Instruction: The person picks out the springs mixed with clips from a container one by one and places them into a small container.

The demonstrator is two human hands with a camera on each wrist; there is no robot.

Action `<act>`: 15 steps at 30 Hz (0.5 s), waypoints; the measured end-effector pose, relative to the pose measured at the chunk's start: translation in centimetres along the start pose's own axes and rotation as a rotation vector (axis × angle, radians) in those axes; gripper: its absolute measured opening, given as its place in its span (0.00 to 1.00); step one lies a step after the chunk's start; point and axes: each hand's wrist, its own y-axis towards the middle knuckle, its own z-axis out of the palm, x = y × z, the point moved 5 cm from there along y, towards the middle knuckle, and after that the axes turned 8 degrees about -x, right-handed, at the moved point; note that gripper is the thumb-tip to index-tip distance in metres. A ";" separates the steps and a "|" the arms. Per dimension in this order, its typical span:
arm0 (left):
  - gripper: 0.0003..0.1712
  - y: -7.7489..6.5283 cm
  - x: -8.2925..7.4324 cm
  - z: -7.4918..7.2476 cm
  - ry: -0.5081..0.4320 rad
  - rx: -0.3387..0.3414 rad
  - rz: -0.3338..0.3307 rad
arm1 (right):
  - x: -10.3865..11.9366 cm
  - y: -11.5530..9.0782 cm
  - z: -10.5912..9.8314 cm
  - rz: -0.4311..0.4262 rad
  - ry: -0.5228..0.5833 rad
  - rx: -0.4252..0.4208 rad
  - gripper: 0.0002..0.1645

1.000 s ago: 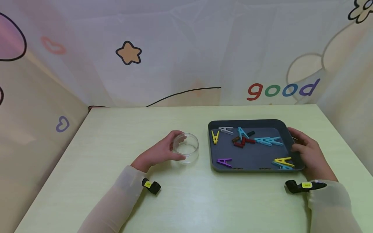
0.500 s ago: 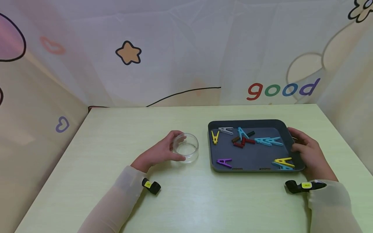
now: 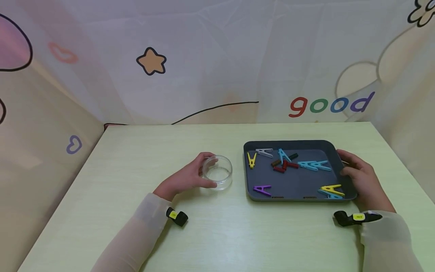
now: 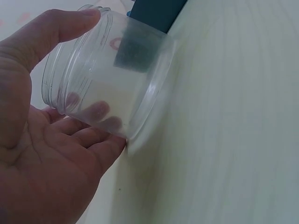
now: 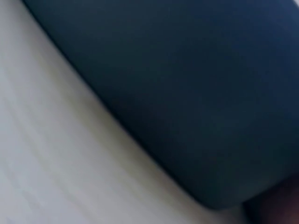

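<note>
My left hand [image 3: 190, 174] holds a clear, open-topped jar [image 3: 221, 184] from its left side, thumb on the near side and fingers on the far side. The jar [image 4: 126, 93] stands upright on the table, and fingertips show through its wall in the left wrist view. At the right, my right hand [image 3: 365, 183] grips the right edge of a dark grey tray [image 3: 289, 189]. Several clothespins lie in the tray: purple [image 3: 262, 190], yellow, white and light blue. Among them are small ribbed coils [image 3: 284, 164], red, brown and dark green. The right wrist view shows mostly the tray's wall [image 5: 187, 93].
The pale table [image 3: 217, 234] runs back to a printed cloth backdrop [image 3: 210, 60], with cloth at both sides. A narrow strip of tabletop separates jar and tray. Each wrist wears a small black camera, one by the left sleeve [image 3: 177, 217].
</note>
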 end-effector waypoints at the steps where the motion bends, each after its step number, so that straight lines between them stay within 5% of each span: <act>1: 0.48 0.0 0.0 0.0 0.000 0.000 -0.002 | 0.0 0.0 0.0 0.005 0.004 0.004 0.35; 6: 0.50 0.0 0.2 0.0 0.000 0.002 -0.012 | 0.3 0.0 -0.1 0.025 -0.001 0.016 0.32; 15: 0.52 -0.1 -0.2 -0.2 0.016 0.001 0.004 | 1.6 0.1 -0.3 -0.139 -0.485 -0.118 0.32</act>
